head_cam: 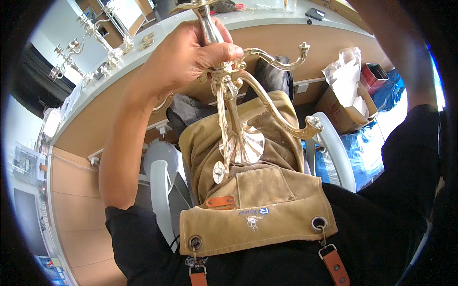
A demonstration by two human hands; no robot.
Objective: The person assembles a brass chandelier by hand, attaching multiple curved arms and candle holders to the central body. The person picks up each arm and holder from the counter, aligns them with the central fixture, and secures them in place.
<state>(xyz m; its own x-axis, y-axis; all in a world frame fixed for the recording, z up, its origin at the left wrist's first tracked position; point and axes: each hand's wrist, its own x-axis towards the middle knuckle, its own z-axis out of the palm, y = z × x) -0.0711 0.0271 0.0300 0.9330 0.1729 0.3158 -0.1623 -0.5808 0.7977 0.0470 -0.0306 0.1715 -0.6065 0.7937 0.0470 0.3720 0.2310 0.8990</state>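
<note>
My left hand (200, 53) grips the upper stem of a silver-coloured metal candelabrum (229, 89) in front of my chest. Scrolled arms curve out from its hub below my fingers. One arm end (314, 123) points right, and another hangs toward me, ending in a small oval plate (219, 172). The fluted round base (247, 146) lies over my tan apron (261, 228); whether it touches the cloth I cannot tell. My right hand is out of view; only the blurred right forearm (397, 46) reaches up past the upper right edge.
More candelabra (102, 41) stand on the curved white counter (171, 34) at left, near small metal pieces (147, 41). A dark flat device (315, 14) lies farther right. Pale chair armrests (334, 150) flank me. A cardboard box (347, 107), red tin (374, 77) and blue plastic bags (390, 91) stand right.
</note>
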